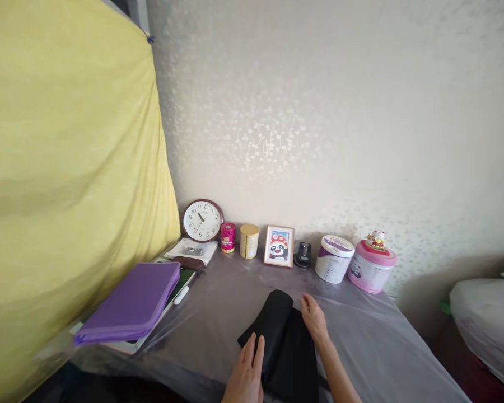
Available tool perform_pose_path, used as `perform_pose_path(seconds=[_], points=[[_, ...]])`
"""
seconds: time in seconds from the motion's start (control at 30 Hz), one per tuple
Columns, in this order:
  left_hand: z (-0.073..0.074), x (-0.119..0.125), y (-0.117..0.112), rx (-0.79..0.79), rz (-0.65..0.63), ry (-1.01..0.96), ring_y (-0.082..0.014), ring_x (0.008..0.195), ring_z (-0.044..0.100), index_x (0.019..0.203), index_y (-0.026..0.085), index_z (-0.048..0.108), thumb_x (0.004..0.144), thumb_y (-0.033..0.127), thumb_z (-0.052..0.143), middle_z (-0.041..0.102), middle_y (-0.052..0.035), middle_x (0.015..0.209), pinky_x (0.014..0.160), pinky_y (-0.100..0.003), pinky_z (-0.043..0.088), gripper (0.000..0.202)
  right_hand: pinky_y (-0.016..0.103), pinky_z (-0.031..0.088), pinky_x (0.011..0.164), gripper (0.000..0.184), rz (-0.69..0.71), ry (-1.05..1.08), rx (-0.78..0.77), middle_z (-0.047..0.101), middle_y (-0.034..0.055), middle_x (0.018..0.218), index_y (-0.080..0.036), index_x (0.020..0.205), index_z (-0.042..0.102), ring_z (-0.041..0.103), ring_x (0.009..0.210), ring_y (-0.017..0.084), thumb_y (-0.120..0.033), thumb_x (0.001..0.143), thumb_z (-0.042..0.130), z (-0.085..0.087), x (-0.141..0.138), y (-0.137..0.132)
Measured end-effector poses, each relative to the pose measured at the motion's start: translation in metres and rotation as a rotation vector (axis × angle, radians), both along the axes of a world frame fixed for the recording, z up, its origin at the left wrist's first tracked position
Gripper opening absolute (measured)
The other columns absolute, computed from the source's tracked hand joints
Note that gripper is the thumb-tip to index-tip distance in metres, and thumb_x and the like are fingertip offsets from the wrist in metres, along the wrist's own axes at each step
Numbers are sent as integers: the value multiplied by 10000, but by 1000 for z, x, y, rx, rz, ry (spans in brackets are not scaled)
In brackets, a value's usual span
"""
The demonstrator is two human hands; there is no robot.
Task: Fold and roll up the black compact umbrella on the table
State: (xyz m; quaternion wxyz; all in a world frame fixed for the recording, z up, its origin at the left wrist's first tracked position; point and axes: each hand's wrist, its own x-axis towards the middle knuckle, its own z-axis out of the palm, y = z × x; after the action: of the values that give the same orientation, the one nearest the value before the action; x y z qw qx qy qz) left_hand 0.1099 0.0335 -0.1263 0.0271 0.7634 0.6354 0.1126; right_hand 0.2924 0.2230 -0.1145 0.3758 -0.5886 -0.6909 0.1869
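Both hands flat on a black cloth (283, 341), folded or rolled, lying mid-table near the front edge. Left hand (247, 374) palm down on the cloth's near left part, fingers straight and pressed together, pointing away. Right hand (313, 318) on the cloth's right edge, further back, fingers slightly spread and resting flat; no pinch visible on either side. Thicker rolled end of the cloth points toward the wall, between the two hands.

Table (373, 341) covered in grey fabric under clear plastic sheet. Along the wall, left to right: round clock (202, 220) leaning on the wall, small pink can (228, 237), yellow can (249, 240), framed panda picture (279, 245), small black gadget (304, 254), white tub with purple lid (333, 258), pink round tin (372, 266) with a figurine (375, 239) on top. Left side: purple zip folder (132, 302) stacked on books, white pen (181, 295) just beside it, printed leaflet (192, 249) behind. Yellow sheet (67, 179) hanging along the left. White pillow (485, 319) at far right, well apart from the table items.
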Motion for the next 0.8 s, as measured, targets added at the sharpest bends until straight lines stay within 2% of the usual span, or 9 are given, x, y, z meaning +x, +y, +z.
perform_pose_path(seconds=[0.1,0.23,0.33,0.47,0.6,0.8], points=[[9,1,-9,13,20,-38,-257,1282,92,1408,58,38,633,-88,439,44,-164,1413,1035,-372,270,884,386,425,822,245,-99,86,-73,594,130,951,-120,942,582,554,926,306,-249,816,416,-7,36,-24],[12,2,-14,74,11,-113,-236,1282,103,1400,114,-57,670,-91,378,45,-155,1413,1028,-376,282,874,337,493,650,288,-60,299,-264,595,106,870,-153,921,558,580,849,281,-348,810,376,-19,55,-63],[10,2,-14,102,3,-143,-229,1279,115,1394,135,-82,692,-93,366,61,-150,1408,1029,-366,280,863,304,500,516,408,-23,421,-373,576,94,803,-144,943,549,586,739,263,-469,784,362,-22,47,-86],[12,2,-13,69,28,-92,-235,1275,126,1397,120,-53,695,-100,422,77,-152,1404,1031,-345,273,875,332,483,456,582,2,346,-290,560,97,771,-116,976,561,559,634,274,-604,721,374,-16,33,-104],[18,4,-14,36,53,-42,-234,1273,138,1404,93,13,686,-103,462,85,-159,1404,1033,-324,259,869,335,451,463,581,-21,304,-195,573,101,792,-129,965,558,565,650,286,-632,744,367,-11,25,-108],[19,7,-17,15,89,-22,-260,1257,188,1412,98,34,703,-92,492,154,-196,1379,1008,-336,287,865,337,438,509,630,-10,297,-268,565,102,736,-101,1002,498,566,637,290,-623,664,394,-11,17,-104]])
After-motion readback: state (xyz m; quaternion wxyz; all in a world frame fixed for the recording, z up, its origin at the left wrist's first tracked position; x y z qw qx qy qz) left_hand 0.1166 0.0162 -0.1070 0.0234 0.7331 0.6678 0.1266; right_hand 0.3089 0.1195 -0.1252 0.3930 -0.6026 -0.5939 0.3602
